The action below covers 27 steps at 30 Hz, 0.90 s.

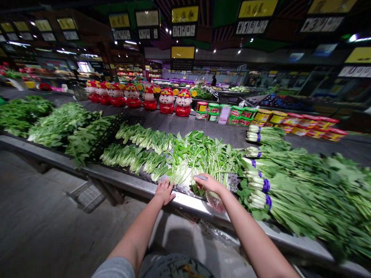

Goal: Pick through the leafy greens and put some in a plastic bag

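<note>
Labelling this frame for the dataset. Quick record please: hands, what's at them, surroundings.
left hand: left hand flat at the counter's metal edge, beside bok choy
right hand: right hand on leafy greens, above a clear plastic bag
nearby: purple-banded bunches of greens
setting: market produce counter, red figurines and tubs behind

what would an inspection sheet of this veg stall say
surface: dark display table with a steel front rim
produce: loose leafy greens, bok choy, purple-banded bunches of greens
clutter: clear plastic bag at the rim, red figurines, lidded tubs
hands: left hand at the rim beside the bok choy; right hand on the loose leafy greens
cables: nothing seen
surroundings: overhead price signs, distant person, market stalls
</note>
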### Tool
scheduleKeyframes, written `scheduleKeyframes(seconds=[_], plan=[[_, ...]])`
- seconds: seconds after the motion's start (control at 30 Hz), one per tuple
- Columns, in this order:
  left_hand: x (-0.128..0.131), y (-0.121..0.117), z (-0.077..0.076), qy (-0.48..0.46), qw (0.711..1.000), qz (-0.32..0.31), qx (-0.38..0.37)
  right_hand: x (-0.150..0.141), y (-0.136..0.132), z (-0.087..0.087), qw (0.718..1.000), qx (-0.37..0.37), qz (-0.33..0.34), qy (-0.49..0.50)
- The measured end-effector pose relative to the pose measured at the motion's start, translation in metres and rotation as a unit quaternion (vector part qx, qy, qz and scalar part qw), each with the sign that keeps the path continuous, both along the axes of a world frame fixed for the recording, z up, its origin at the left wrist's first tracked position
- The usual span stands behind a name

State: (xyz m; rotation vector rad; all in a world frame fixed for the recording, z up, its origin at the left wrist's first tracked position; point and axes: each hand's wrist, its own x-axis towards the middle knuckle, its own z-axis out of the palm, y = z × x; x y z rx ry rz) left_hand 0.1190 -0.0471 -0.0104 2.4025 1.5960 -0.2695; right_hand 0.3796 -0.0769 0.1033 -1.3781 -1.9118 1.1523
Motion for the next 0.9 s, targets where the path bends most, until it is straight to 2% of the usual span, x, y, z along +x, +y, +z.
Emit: scheduleKeyframes(seconds=[0.17, 0.3, 0.47, 0.6, 0.73, 0.9], plan=[[0.0, 0.0, 0.001, 0.001, 1.0, -0.003, -0.002, 0.003, 0.0, -0.004, 0.999, 0.023, -0.029, -0.032], [0.001, -0.002, 0.006, 0.007, 1.0, -0.002, 0.003, 0.011, -0.004, 0.009, 0.998, 0.053, -0.031, -0.03], [0.004, -0.007, 0.006, -0.005, 0.998, 0.006, 0.066, 0.031, -0.017, 0.019, 0.998, 0.023, -0.054, 0.006], [0.013, -0.008, 0.003, -0.027, 0.993, -0.03, 0.113, 0.047, -0.032, 0.008, 0.997, 0.005, -0.075, -0.002], [0.032, -0.008, 0.003, -0.058, 0.99, -0.077, 0.099, 0.059, -0.046, -0.006, 0.993, 0.011, -0.113, -0.029], [0.055, -0.009, 0.002, -0.076, 0.987, -0.118, 0.075, 0.074, -0.057, -0.013, 0.984, 0.057, -0.169, -0.026]])
